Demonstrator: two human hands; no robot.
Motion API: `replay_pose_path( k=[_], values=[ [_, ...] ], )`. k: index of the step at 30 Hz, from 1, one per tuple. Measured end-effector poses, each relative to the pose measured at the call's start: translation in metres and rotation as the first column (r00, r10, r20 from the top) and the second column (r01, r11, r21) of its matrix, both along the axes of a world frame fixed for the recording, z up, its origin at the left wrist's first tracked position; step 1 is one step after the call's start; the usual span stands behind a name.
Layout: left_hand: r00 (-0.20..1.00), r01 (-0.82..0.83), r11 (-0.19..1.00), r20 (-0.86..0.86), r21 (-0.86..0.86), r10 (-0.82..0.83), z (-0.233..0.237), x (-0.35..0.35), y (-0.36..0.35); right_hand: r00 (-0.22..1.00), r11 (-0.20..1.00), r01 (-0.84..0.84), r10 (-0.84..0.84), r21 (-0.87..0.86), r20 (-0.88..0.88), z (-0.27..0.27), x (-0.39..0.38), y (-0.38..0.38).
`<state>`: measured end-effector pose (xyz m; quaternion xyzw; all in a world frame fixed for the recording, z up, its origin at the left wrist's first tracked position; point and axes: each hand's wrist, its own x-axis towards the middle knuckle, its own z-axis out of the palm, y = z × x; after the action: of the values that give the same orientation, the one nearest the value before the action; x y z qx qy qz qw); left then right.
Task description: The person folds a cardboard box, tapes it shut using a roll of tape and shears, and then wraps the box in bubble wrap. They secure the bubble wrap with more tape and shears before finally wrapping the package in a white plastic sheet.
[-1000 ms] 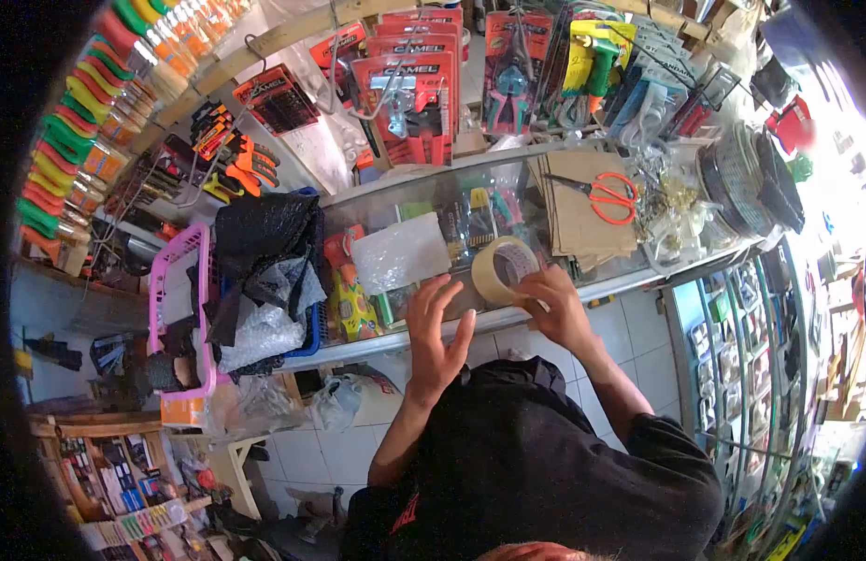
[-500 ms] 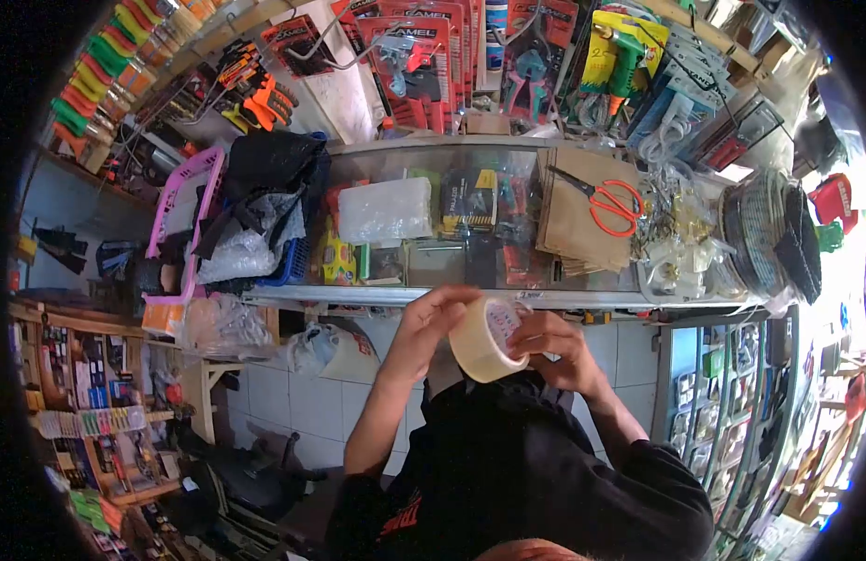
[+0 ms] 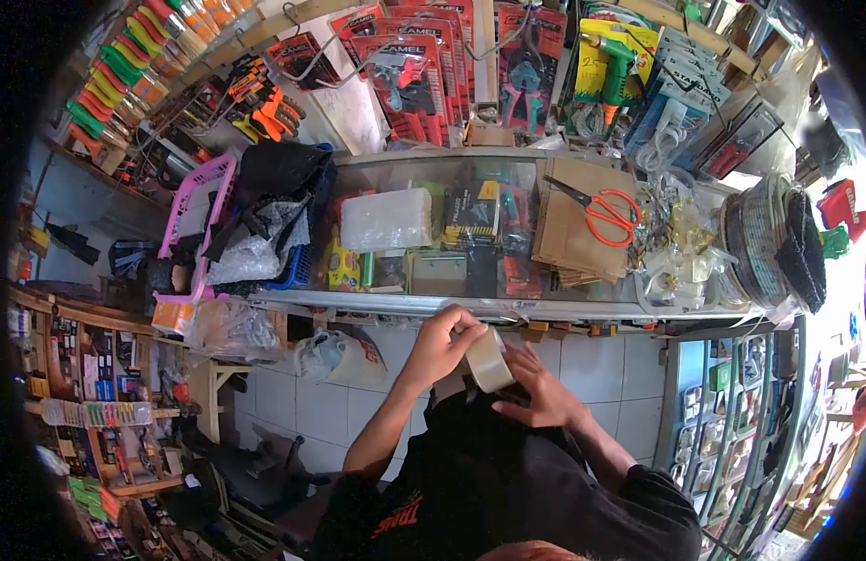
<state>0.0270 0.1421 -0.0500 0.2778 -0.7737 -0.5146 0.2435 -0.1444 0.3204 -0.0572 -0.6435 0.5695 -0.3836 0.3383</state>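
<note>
A roll of pale yellowish tape (image 3: 490, 363) is between my hands, just in front of the counter's near edge. My left hand (image 3: 444, 344) pinches the roll's upper left side with thumb and fingers. At the roll's right side is my right hand (image 3: 537, 385), its fingers spread and thumb apart, close to the tape. Beyond them on the glass counter (image 3: 386, 301) lie a bubble-wrapped block (image 3: 387, 220), a stack of brown paper (image 3: 573, 222) and, on that stack, scissors (image 3: 608, 217) with orange handles.
A pink basket (image 3: 194, 210) and dark items stand at the counter's left. Small clear packets (image 3: 680, 238) and coiled rolls (image 3: 765, 243) sit at its right. Packaged tools (image 3: 414, 84) hang behind. A glass cabinet (image 3: 722, 402) is at right.
The tape roll has turned more edge-on and sits slightly lower in view. My right hand's fingers have come out of the roll's core and spread. The counter appears slightly shifted with the head.
</note>
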Motion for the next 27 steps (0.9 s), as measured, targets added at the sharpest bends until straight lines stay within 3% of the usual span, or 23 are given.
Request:
replay_pose_path(
  k=[1,5,6,9,12,16,19,23,27],
  values=[
    [1.000,-0.025,0.997,-0.004,-0.070,0.025,0.002,-0.002,-0.004,0.997,0.998,0.068,-0.068,-0.007,-0.038,0.001,0.005,-0.002],
    [0.997,-0.075,0.984,-0.032,-0.163,0.070,0.020,-0.013,-0.020,0.953,0.964,0.247,-0.260,0.098,0.155,0.000,0.006,-0.029],
    [0.998,-0.065,0.970,-0.031,-0.233,0.059,0.021,-0.015,-0.025,0.951,0.951,0.308,-0.308,-0.022,0.021,0.000,0.007,-0.037],
    [0.997,-0.048,0.970,-0.065,-0.237,0.033,0.020,-0.024,-0.042,0.947,0.954,0.274,-0.289,0.118,0.140,0.012,0.012,-0.059],
    [0.995,-0.092,0.988,-0.047,-0.121,0.087,0.021,-0.027,-0.059,0.875,0.953,0.272,-0.303,0.136,0.378,0.014,0.019,-0.073],
    [0.997,-0.067,0.995,0.029,-0.073,0.069,0.027,-0.026,-0.077,0.906,0.956,0.293,-0.265,-0.037,0.331,0.005,0.019,-0.078],
    [0.987,-0.138,0.966,-0.050,0.219,0.152,0.041,-0.037,-0.094,0.923,0.973,0.230,-0.205,-0.038,0.327,-0.012,0.011,-0.079],
    [0.998,0.013,0.979,0.062,-0.204,-0.001,0.049,-0.047,-0.126,0.939,0.963,0.246,-0.208,-0.113,0.273,-0.032,0.007,-0.092],
    [0.996,0.080,0.904,0.079,-0.421,-0.052,0.083,-0.063,-0.133,0.962,0.933,0.271,-0.254,-0.235,0.102,-0.032,-0.018,-0.122]
  ],
)
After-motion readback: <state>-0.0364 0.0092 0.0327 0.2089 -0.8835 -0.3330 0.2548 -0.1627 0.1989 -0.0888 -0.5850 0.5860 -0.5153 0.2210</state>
